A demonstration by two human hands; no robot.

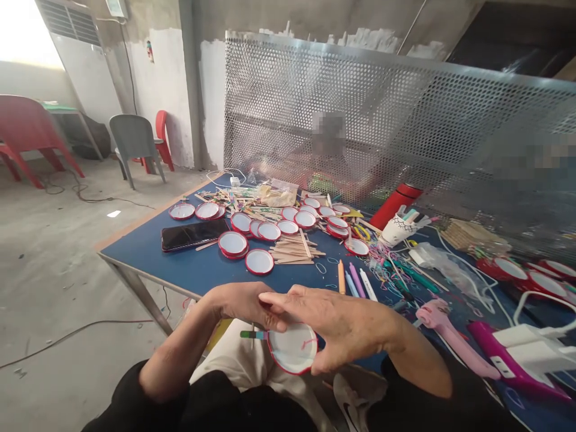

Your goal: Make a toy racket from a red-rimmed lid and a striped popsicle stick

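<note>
Over my lap, at the table's front edge, is a red-rimmed white lid [293, 349] with a small pink strand on its inner face. A short stick with green, blue and purple bands [252, 335] juts out from the lid's left side. My right hand [344, 321] holds the lid, its thumb at the lower right rim and its fingers reaching across the top. My left hand [249, 306] is closed at the upper left rim, where the stick meets the lid; its fingertips are partly covered by my right hand.
The blue table [135, 249] bears more lids [260, 261], wooden sticks [292, 249], a phone [193, 234], markers [355, 279], tangled threads [391, 264], a red bottle [396, 204], a pink glue gun [456, 339] and a purple power strip [517, 360]. Behind stands a perforated metal panel [279, 90].
</note>
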